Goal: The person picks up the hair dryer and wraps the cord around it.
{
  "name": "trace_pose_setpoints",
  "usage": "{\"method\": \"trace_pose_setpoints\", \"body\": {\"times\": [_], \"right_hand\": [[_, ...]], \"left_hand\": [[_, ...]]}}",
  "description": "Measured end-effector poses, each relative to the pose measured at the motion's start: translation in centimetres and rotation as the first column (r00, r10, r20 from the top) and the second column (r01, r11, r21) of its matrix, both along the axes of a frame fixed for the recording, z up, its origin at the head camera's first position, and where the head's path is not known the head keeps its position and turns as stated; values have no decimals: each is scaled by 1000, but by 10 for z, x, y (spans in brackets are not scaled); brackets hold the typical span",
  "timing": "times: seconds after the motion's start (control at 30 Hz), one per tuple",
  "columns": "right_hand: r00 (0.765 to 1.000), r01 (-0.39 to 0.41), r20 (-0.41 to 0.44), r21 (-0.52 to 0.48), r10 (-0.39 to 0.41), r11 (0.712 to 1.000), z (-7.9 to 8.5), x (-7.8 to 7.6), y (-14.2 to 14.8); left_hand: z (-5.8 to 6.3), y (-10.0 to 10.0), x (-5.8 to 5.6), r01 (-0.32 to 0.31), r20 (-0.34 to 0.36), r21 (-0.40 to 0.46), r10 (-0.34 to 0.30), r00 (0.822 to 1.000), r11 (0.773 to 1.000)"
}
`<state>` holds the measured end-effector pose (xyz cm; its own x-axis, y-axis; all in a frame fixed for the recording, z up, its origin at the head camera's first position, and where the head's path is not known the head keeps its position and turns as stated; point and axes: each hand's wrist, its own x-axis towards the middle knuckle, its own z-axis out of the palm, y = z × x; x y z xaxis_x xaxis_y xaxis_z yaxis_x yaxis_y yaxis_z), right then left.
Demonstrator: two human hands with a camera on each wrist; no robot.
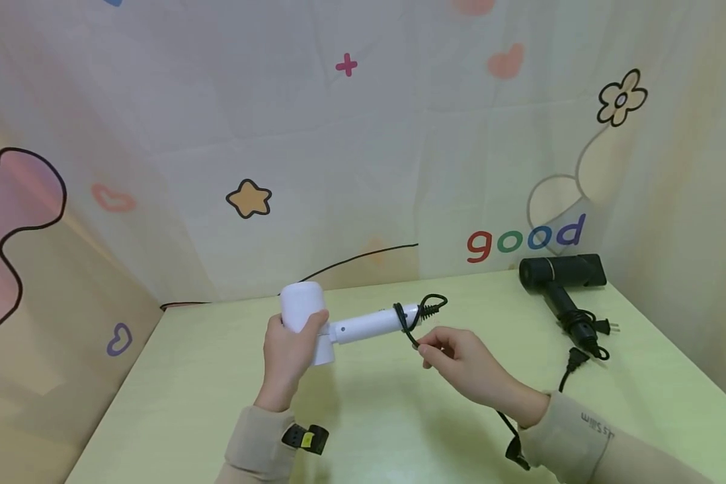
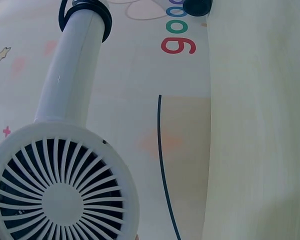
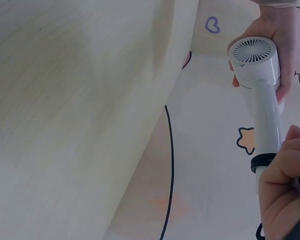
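Note:
A white hair dryer (image 1: 369, 327) is held above the table, its handle slanting slightly up to the right. My left hand (image 1: 287, 356) grips it round the head, thumb across the near side. The slatted round end (image 2: 62, 200) fills the lower left of the left wrist view. A black cord (image 3: 262, 161) is looped round the handle near its tail end. My right hand (image 1: 474, 366) pinches that cord between thumb and forefinger, just below the handle. A two-pin-style black plug (image 1: 576, 359) lies right of my right hand; its cord runs down behind the right sleeve.
A black hair dryer (image 1: 565, 270) lies at the table's back right, cord wrapped round its handle and its own plug (image 1: 605, 327) sticking out. The pale table (image 1: 181, 376) meets a printed curtain (image 1: 187, 168) at the back and sides.

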<state>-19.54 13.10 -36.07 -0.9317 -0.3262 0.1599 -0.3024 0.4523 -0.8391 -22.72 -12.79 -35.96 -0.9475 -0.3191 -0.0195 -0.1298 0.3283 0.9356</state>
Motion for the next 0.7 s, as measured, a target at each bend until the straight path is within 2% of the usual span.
{"method": "trace_pose_setpoints", "body": {"times": [0.27, 0.5, 0.7], "right_hand": [[997, -10, 69, -108, 17, 994, -13, 6, -2], [985, -11, 167, -239, 52, 971, -27, 11, -5], [974, -25, 210, -291, 89, 957, -40, 12, -7]], "left_hand": [[1, -1, -2, 0, 24, 55, -2, 1000, 998], [4, -5, -2, 15, 42, 77, -19, 999, 997], [10, -12, 0, 24, 54, 98, -30, 998, 995]]}}
